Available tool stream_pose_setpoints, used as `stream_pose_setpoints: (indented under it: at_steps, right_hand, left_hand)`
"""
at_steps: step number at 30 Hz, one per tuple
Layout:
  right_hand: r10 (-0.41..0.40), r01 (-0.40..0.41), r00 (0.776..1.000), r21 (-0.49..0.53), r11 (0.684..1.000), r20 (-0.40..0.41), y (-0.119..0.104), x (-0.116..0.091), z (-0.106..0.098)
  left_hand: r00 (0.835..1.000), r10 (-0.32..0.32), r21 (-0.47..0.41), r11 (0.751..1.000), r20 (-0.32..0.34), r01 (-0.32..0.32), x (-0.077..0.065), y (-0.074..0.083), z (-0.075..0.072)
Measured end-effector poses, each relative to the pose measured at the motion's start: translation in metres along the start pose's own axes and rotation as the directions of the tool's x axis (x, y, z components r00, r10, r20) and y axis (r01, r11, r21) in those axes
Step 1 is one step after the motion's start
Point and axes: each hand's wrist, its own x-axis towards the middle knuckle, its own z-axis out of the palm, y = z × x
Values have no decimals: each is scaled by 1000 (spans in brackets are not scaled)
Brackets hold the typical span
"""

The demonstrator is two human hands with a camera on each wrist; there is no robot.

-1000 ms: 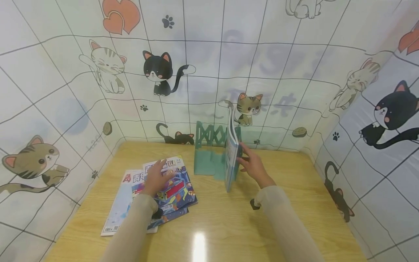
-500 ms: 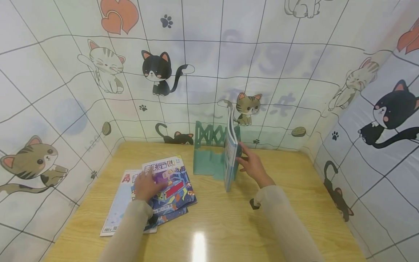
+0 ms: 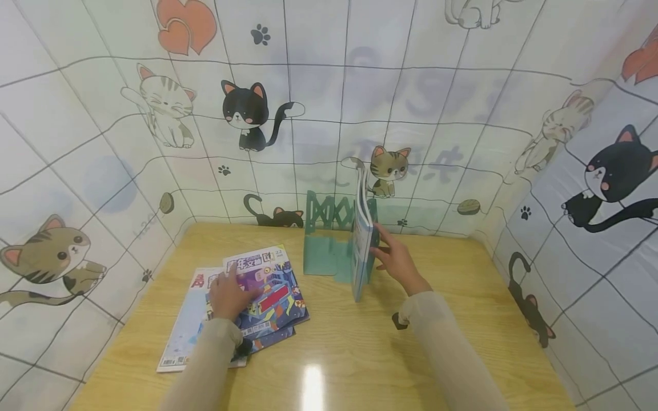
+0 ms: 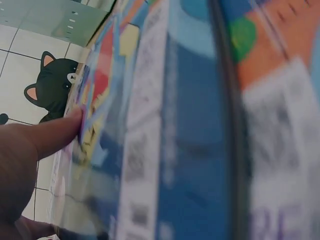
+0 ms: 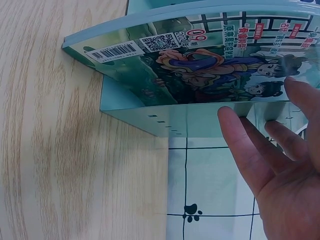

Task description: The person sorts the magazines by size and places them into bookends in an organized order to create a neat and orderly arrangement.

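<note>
In the head view my left hand [image 3: 229,294] rests on the left part of a purple and blue magazine [image 3: 283,294] with a red panel on its cover. Beneath it lie another dark blue magazine [image 3: 275,338] and a pale blue-white magazine [image 3: 180,325]. My right hand [image 3: 400,264] touches the right side of a green adjustable bookend [image 3: 321,254] with extended fingers. Several magazines [image 3: 363,245] stand upright inside, against its right panel. In the right wrist view, the thumb lies near the outermost magazine's illustrated cover [image 5: 200,67], the fingertips at the panel [image 5: 185,120].
The wooden table [image 3: 334,354] meets a cat-patterned wall covering [image 3: 329,108] close behind the bookend. More such covering rises at both sides. The bookend's left panel [image 3: 310,211] stands away from the upright magazines. The flat pile lies left of the bookend.
My left hand has slid left across the flat pile, uncovering more of the top magazine's cover. The right hand and the upright magazines have stayed where they were.
</note>
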Motion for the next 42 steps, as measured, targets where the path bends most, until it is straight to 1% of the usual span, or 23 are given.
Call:
stream_pose_setpoints:
  at_steps: [6,10,14,16,22,25,27,33,35,38,42]
  right_hand:
    - [13,-13,1000,-3,1000,-5,0,2,0]
    - [16,-16,1000,2,1000,-2,0,0,1]
    - [6,-6,1000,6,1000,2,-1,-1,1]
    - [0,0,1000,7,1000,4,-1,-1,1]
    - [-2,2,1000,7,1000,10,-1,0,1]
    - [-3,3,1000,8,1000,10,-1,0,1]
    - [-4,4,1000,10,1000,8,0,0,1]
    - [-12,12,1000,11,1000,4,1,0,1]
    - [-15,15,1000,12,1000,5,2,-1,2]
    - [-9,9,1000,12,1000,2,2,-1,2]
    - [5,-5,1000,9,1000,0,1,-1,2]
  left_hand:
    - [998,-24,-26,999,-59,22,0,7,2]
    - [994,-46,-80,996,-94,39,0,10,2]
    - [993,-66,-144,988,-93,52,-1,11,-1]
    - [995,-64,-172,984,-72,51,-1,10,-3]
    - [999,-21,-187,982,32,26,5,-1,-12]
    - [996,2,-196,981,85,14,8,-5,-17]
    - [993,9,-219,976,114,17,8,-4,-22]
    - [986,22,-249,968,167,20,4,-2,-38]
    - [979,30,-267,963,201,25,2,-3,-42]
    - [964,28,-307,950,265,57,1,-5,-46]
    - [941,21,-366,924,338,112,-2,-7,-52]
